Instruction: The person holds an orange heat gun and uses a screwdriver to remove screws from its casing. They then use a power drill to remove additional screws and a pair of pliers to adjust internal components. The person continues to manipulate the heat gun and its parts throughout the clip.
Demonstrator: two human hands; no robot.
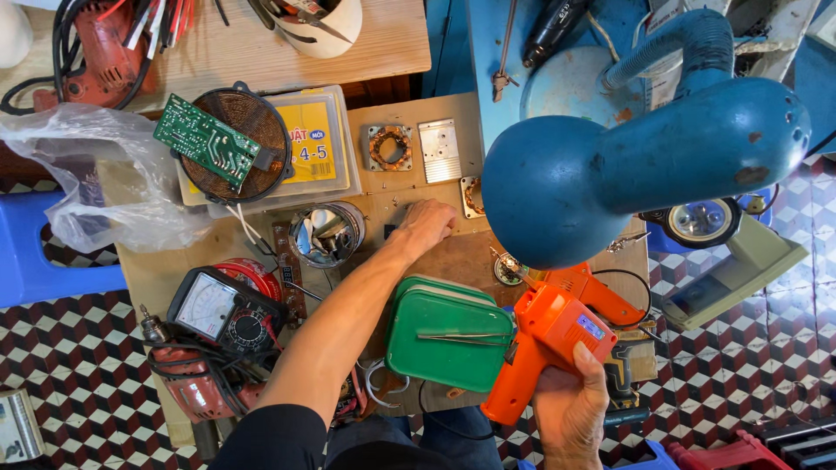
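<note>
Right hand (pixel 570 405) grips orange soldering gun (pixel 549 335), tip off the work; left hand (pixel 427 222) fingers spread flat on board (pixel 453 257); soldering apparently unstarted.

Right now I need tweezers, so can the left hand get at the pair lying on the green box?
Probably yes: the tweezers lie uncovered on the green box, beside the left hand's forearm.

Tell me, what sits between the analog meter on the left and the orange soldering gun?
In the head view, the person's left forearm crosses that stretch, and beside it lies a green box with tweezers resting on top.
</note>
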